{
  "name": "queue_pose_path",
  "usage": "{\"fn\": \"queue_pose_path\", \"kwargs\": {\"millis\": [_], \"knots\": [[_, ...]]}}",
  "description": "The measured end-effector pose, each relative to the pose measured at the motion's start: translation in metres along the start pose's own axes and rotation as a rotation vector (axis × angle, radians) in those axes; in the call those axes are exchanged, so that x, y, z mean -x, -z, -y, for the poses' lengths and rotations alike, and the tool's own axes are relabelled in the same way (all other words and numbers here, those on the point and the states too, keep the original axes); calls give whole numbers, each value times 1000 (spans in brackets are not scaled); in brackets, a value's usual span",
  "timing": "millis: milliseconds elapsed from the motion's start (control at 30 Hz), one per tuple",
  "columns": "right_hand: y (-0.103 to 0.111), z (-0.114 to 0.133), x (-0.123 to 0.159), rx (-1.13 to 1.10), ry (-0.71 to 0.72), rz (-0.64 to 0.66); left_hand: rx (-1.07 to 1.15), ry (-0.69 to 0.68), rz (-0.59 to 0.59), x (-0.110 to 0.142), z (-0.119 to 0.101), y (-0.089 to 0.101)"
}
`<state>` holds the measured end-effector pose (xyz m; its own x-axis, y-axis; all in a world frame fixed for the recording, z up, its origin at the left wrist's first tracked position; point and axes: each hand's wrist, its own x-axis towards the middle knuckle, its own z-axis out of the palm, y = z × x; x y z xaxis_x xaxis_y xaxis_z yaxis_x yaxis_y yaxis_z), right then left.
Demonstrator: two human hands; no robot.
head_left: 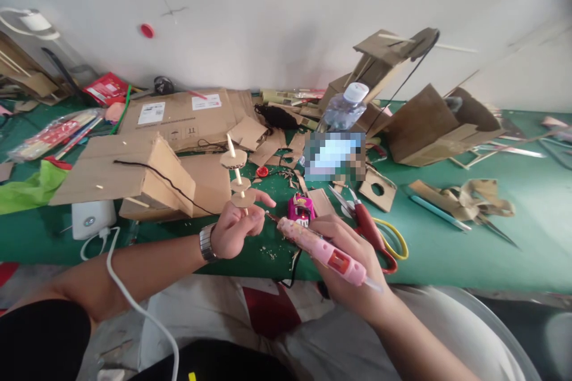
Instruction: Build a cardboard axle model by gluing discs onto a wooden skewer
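My left hand [236, 227] is closed around the lower end of a wooden stick with cardboard discs [241, 183], holding it nearly upright. Several round discs are threaded along the stick, and its pale tip points up. In my right hand [353, 262] lies a pink hot glue gun [319, 247], fingers wrapped round its body. The glue gun's nozzle points left toward my left hand, close to the fingers. A clear glue stick [373, 286] pokes from its back end. Just beyond the nozzle sits a magenta tape measure [300, 209] on the green table.
Red-handled scissors [369, 226] lie right of my right hand. A water bottle [344, 107] stands behind. Folded cardboard [120, 172] and a white power adapter [93, 218] are at left. Cardboard structures [440, 128] stand at right, near a light-blue pen [440, 212]. A white cable [129, 294] crosses my left arm.
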<state>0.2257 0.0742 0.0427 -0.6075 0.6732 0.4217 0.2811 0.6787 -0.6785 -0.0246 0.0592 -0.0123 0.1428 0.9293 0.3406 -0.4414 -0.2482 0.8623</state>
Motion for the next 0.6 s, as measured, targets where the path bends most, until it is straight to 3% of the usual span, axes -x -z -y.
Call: {"fn": "queue_pose_path", "kwargs": {"millis": [600], "knots": [[-3, 2, -2, -14, -46, -13, 22, -16, 1, -4, -2, -2]]}}
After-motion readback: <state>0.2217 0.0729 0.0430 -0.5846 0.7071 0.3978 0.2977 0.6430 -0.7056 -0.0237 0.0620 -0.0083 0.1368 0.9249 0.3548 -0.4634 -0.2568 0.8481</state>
